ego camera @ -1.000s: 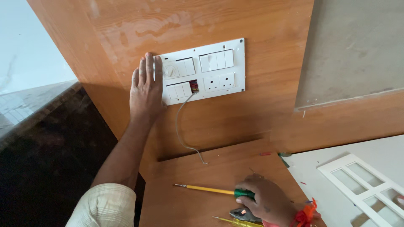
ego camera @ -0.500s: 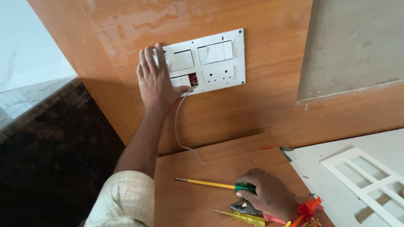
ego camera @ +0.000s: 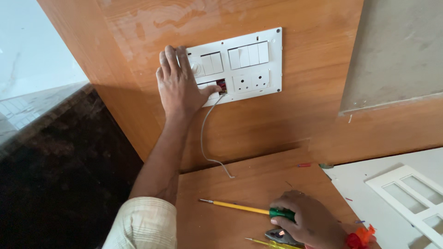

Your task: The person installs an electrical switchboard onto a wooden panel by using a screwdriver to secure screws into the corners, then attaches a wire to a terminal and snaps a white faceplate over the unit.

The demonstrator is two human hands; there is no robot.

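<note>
White plastic switch plate [ego camera: 240,64] – left hand [ego camera: 177,85] lies flat on it, fingers open. Right hand [ego camera: 307,221] grips a yellow screwdriver [ego camera: 235,207] – wrist cut off.

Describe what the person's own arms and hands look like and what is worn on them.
The left hand is bare, with no glove, ring or watch showing; its forearm is bare up to a rolled, cream, finely striped sleeve near the elbow. The right hand is also bare and ungloved. At its wrist sits a bunch of red and orange thread, frayed at the ends. No right sleeve is in view.
</note>
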